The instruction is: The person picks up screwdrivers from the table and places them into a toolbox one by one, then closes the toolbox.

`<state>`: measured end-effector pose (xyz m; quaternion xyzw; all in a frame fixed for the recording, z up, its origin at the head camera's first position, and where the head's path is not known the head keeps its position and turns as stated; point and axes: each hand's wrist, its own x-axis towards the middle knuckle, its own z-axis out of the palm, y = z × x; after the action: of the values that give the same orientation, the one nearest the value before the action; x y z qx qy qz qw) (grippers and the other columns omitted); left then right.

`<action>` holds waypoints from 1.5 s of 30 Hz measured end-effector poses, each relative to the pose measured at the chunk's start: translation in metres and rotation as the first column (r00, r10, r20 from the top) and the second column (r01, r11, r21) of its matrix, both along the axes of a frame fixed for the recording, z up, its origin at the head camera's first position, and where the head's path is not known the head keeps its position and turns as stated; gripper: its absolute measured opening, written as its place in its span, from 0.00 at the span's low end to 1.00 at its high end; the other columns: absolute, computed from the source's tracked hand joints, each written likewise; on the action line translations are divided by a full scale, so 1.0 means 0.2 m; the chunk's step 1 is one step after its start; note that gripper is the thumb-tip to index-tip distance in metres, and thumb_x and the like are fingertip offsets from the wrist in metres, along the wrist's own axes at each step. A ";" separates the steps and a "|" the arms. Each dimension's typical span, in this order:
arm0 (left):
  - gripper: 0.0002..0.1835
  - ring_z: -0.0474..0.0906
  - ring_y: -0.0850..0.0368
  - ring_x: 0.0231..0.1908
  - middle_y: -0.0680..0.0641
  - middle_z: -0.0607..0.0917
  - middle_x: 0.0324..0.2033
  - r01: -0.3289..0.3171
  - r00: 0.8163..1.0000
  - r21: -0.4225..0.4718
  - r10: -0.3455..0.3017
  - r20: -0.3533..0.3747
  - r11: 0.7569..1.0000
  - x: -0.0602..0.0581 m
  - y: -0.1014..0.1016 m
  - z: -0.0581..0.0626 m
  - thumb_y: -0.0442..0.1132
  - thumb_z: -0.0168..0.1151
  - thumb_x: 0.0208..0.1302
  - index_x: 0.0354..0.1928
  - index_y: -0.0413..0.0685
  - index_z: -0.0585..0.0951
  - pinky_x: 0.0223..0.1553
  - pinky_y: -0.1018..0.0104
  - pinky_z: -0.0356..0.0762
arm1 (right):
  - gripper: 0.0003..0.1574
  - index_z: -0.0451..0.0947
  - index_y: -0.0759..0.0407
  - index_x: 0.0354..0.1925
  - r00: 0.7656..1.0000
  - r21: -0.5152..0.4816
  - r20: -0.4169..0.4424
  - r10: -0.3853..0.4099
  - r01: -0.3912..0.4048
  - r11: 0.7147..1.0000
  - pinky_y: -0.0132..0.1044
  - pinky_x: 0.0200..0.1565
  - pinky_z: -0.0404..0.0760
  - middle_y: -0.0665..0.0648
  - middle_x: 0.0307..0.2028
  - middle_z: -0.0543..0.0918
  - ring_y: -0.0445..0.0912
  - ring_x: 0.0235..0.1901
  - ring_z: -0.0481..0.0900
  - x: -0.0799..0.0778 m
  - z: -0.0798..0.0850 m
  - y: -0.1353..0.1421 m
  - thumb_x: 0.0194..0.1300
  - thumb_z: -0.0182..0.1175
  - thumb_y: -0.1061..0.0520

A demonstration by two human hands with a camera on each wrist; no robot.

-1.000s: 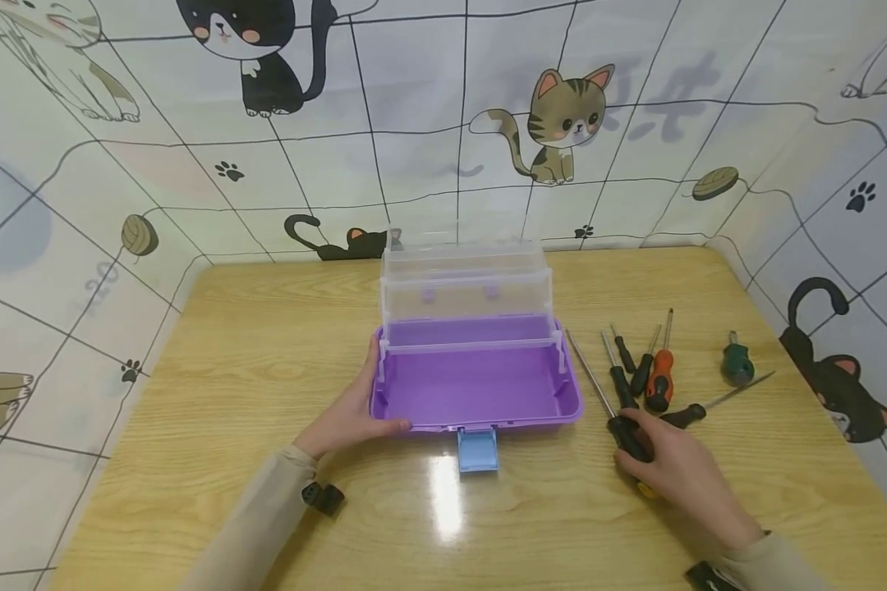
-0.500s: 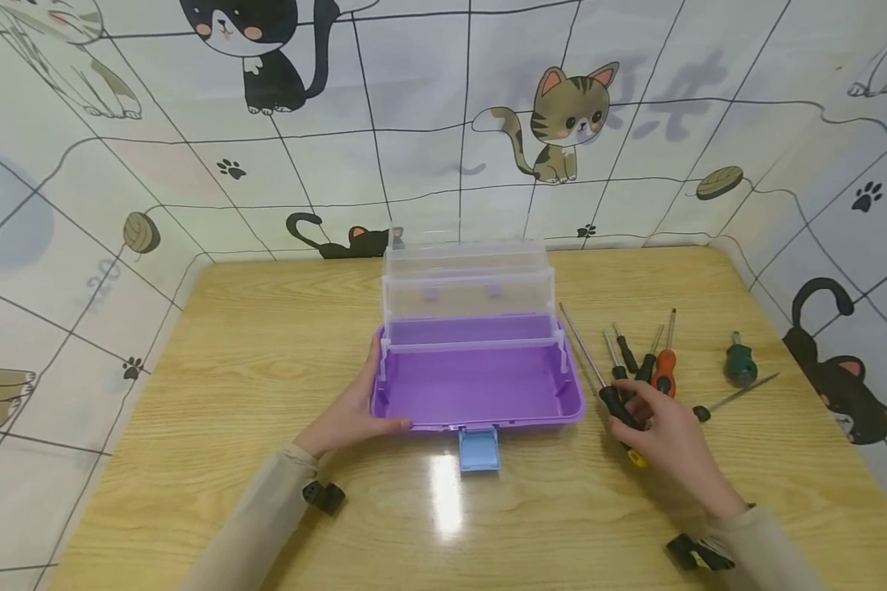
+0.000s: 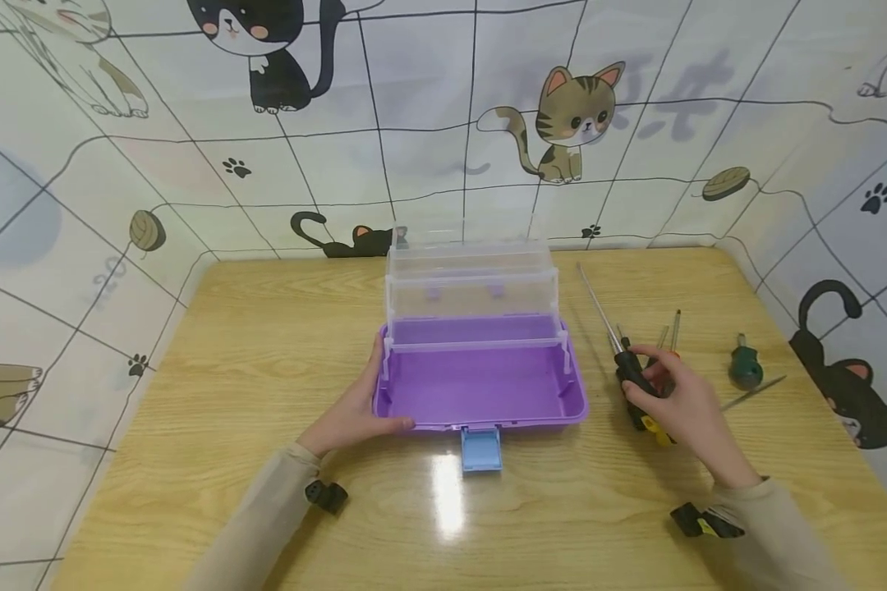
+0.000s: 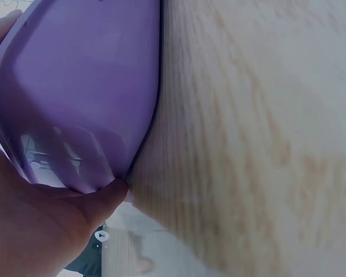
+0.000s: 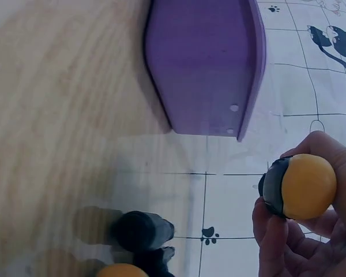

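Observation:
A purple toolbox [image 3: 480, 387] stands on the table, its clear lid [image 3: 473, 291] raised at the back. My left hand [image 3: 349, 420] grips the box's left end, thumb at the front side; the left wrist view shows the thumb [image 4: 106, 199] pressed to the purple wall. To the right of the box, my right hand [image 3: 686, 402] holds a long screwdriver [image 3: 631, 371] by its black handle, the shaft pointing toward the back. Its yellow handle end [image 5: 308, 186] faces the right wrist camera. Several other screwdrivers lie beneath this hand, partly hidden by it.
A stubby green screwdriver [image 3: 745, 368] lies at the right, beside a thin metal shaft [image 3: 756, 392]. The toolbox's blue latch [image 3: 481, 450] hangs down at the front. Cat-patterned cloth [image 3: 429, 164] rises behind the wooden table [image 3: 281, 328].
My right hand has raised the long screwdriver off the group of tools, and its tip has shifted toward the back. The left hand keeps its grip on the toolbox.

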<state>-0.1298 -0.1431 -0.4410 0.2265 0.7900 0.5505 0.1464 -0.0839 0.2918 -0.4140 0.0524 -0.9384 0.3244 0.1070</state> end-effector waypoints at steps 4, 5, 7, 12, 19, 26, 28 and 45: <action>0.74 0.41 0.46 0.72 0.50 0.33 0.75 -0.012 1.000 0.000 0.012 0.020 1.000 0.00 0.00 -0.01 0.38 0.80 0.42 0.74 0.67 0.27 0.67 0.45 0.45 | 0.31 0.74 0.61 0.59 1.000 -0.022 0.010 0.002 -0.002 1.000 0.31 0.28 0.73 0.59 0.32 0.80 0.48 0.30 0.76 -0.03 0.03 0.00 0.57 0.69 0.63; 0.75 0.40 0.48 0.72 0.53 0.33 0.75 -0.018 1.000 -0.004 0.018 0.021 1.000 -0.01 -0.01 -0.03 0.40 0.81 0.42 0.74 0.70 0.27 0.68 0.47 0.45 | 0.31 0.74 0.60 0.60 1.000 -0.028 0.015 0.000 0.001 1.000 0.31 0.28 0.73 0.59 0.33 0.80 0.48 0.29 0.76 -0.03 0.04 0.00 0.58 0.68 0.62; 0.75 0.39 0.51 0.72 0.57 0.33 0.74 -0.026 1.000 -0.010 0.026 0.014 1.000 -0.02 -0.02 -0.08 0.42 0.81 0.41 0.73 0.76 0.28 0.68 0.47 0.45 | 0.31 0.74 0.59 0.60 1.000 -0.044 0.023 -0.008 0.009 0.999 0.29 0.28 0.72 0.60 0.34 0.80 0.46 0.29 0.75 -0.05 0.05 0.00 0.59 0.68 0.61; 0.74 0.38 0.49 0.72 0.54 0.32 0.74 -0.012 1.000 0.014 0.012 0.011 1.000 -0.01 -0.01 -0.04 0.36 0.79 0.44 0.74 0.70 0.27 0.67 0.45 0.46 | 0.30 0.74 0.58 0.61 0.999 -0.092 0.008 -0.034 0.034 0.995 0.28 0.27 0.68 0.59 0.35 0.80 0.41 0.30 0.70 -0.07 0.06 -0.01 0.60 0.67 0.61; 0.71 0.37 0.44 0.72 0.44 0.31 0.74 0.005 0.999 0.023 -0.006 0.043 1.000 0.03 0.02 0.08 0.31 0.77 0.46 0.74 0.53 0.27 0.67 0.45 0.46 | 0.30 0.74 0.57 0.62 0.999 -0.153 -0.014 -0.048 0.045 0.987 0.26 0.30 0.68 0.59 0.36 0.80 0.38 0.35 0.71 -0.09 0.08 -0.03 0.61 0.66 0.61; 0.72 0.35 0.47 0.72 0.50 0.30 0.74 -0.010 0.999 0.005 0.010 0.035 1.000 0.00 -0.01 -0.03 0.34 0.78 0.47 0.74 0.62 0.26 0.67 0.45 0.45 | 0.30 0.74 0.57 0.63 0.999 -0.177 -0.007 -0.054 0.052 0.983 0.26 0.31 0.68 0.56 0.37 0.79 0.39 0.36 0.71 -0.10 0.10 -0.04 0.63 0.65 0.58; 0.72 0.35 0.49 0.72 0.54 0.30 0.74 -0.015 0.999 0.001 0.015 0.032 1.000 -0.01 -0.01 -0.07 0.36 0.78 0.47 0.73 0.67 0.26 0.67 0.46 0.46 | 0.30 0.74 0.56 0.63 0.999 -0.182 -0.009 -0.053 0.050 0.982 0.26 0.31 0.68 0.56 0.37 0.79 0.38 0.35 0.72 -0.10 0.11 -0.04 0.63 0.65 0.58; 0.72 0.36 0.47 0.72 0.49 0.31 0.74 -0.026 0.999 -0.021 0.026 0.018 0.999 0.01 0.00 -0.01 0.36 0.78 0.45 0.74 0.57 0.27 0.68 0.45 0.43 | 0.29 0.75 0.56 0.62 1.000 -0.204 -0.018 0.012 -0.015 0.979 0.27 0.27 0.71 0.56 0.36 0.80 0.39 0.33 0.74 -0.13 0.17 -0.08 0.62 0.65 0.60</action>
<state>-0.1287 -0.1437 -0.4438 0.2096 0.7973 0.5460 0.1490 -0.1096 0.2750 -0.3803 0.0502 -0.8989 0.4192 0.1174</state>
